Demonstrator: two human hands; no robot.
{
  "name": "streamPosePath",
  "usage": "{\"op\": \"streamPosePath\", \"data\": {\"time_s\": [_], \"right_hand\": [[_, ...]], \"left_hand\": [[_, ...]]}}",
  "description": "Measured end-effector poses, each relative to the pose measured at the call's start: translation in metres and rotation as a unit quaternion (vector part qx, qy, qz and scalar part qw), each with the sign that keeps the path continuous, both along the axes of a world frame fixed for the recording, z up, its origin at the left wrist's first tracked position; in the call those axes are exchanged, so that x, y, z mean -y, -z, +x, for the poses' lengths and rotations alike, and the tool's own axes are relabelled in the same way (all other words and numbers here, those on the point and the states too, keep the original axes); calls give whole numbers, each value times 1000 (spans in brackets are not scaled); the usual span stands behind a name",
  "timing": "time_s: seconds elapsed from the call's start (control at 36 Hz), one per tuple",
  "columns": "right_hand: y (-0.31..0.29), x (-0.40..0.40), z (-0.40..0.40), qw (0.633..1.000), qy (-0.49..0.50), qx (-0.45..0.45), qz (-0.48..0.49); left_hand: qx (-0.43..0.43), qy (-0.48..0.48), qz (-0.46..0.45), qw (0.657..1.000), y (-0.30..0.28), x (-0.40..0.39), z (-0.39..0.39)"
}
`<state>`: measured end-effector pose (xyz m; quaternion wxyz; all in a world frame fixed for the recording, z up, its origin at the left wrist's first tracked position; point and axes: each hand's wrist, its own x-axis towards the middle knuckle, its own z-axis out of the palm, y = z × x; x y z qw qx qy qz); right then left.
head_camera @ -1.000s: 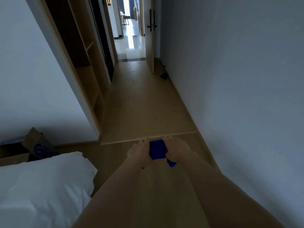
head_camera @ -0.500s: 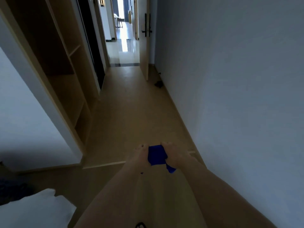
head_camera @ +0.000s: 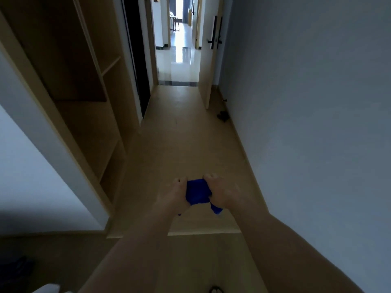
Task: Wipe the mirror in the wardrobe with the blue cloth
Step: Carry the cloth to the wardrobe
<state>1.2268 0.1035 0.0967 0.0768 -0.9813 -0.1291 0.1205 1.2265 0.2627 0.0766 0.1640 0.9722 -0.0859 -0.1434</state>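
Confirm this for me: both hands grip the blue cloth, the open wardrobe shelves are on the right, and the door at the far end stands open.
Wrong on one point: the wardrobe shelves are on the left, as the head view shows. Both the left hand and right hand do grip the blue cloth, and the door stands open.

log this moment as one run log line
phase: carrying | left hand: grips blue cloth | right hand: grips blue cloth | wardrobe: left | mirror: unseen

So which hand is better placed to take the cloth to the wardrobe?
Probably the left hand: both hands grip the blue cloth, but the open wardrobe lies on the left. The right hand would cross over.
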Motion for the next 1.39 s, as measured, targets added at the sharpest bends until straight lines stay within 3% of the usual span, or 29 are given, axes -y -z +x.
{"op": "streamPosePath", "data": {"time_s": [0.28,0.78,1.11,1.39], "right_hand": [[13,4,159,998,-55,24,-26],[0,23,472,992,-123,-1,-35],[0,-39,648,987,-153,33,-38],[-17,-133,799,982,-182,38,-14]], "left_hand": [[-7,-51,18,999,7,5,142],[-18,-149,-59,987,9,31,433],[-11,-184,14,983,7,-24,601],[23,-239,-9,971,-12,-112,739]]}}
